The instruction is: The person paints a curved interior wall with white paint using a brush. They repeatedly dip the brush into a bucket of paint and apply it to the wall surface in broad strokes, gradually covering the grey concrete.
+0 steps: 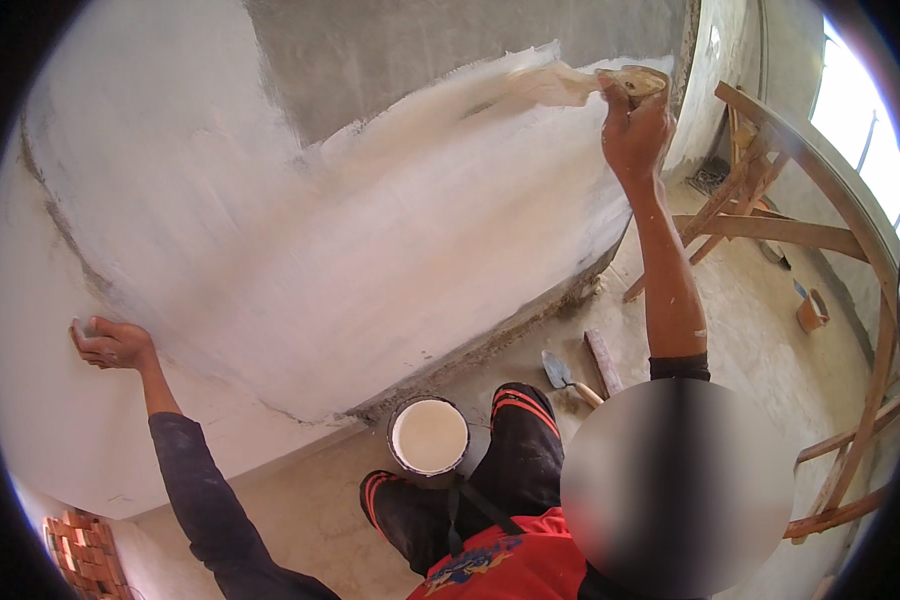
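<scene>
My right hand (638, 130) grips a wide paintbrush (560, 84) by its wooden handle, high on the wall at the right. Its bristle end points left and is blurred against the edge between white coating and bare grey plaster (370, 60). At the far left, my left hand (115, 343) hangs close to the white side wall, fingers loosely bent, with nothing visible in it. Whether it touches the wall I cannot tell. A dark bucket of white paint (430, 437) stands between my knees, below the freshly coated wall (370, 270).
Beside my right knee lie a pointed trowel (557, 372) and a narrow block (603, 362). Wooden trestle legs (770, 230) crowd the right side, near an orange cup (813, 311). Stacked bricks (82, 550) sit lower left. A blurred disc covers the lower right.
</scene>
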Demonstrator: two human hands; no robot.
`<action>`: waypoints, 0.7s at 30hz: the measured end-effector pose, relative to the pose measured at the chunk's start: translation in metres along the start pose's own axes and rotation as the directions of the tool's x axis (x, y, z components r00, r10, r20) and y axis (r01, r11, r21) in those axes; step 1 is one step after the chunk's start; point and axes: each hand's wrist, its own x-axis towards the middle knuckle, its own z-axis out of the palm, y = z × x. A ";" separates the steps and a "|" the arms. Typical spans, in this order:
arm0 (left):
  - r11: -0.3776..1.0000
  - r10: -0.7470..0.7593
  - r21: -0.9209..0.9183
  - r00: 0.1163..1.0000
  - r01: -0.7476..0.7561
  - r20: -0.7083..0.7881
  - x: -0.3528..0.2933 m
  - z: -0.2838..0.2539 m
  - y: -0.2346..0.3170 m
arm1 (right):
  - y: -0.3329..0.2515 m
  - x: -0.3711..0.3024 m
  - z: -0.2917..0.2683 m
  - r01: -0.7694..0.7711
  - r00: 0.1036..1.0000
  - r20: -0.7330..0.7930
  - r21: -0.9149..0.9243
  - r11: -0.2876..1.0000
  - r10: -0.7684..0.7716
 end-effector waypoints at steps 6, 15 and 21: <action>1.000 -0.020 -0.008 1.000 0.020 0.009 -0.001 0.000 0.002 | -0.002 -0.010 -0.008 0.190 0.982 -0.025 0.008 0.982 -0.189; 1.000 -0.026 -0.011 1.000 0.026 0.007 0.000 -0.001 0.007 | -0.054 -0.053 -0.004 0.566 0.790 0.173 0.164 0.808 -0.589; 0.999 -0.042 0.001 0.999 0.042 0.024 -0.001 0.000 0.004 | -0.080 -0.072 -0.003 0.610 0.702 0.205 0.322 0.724 -0.682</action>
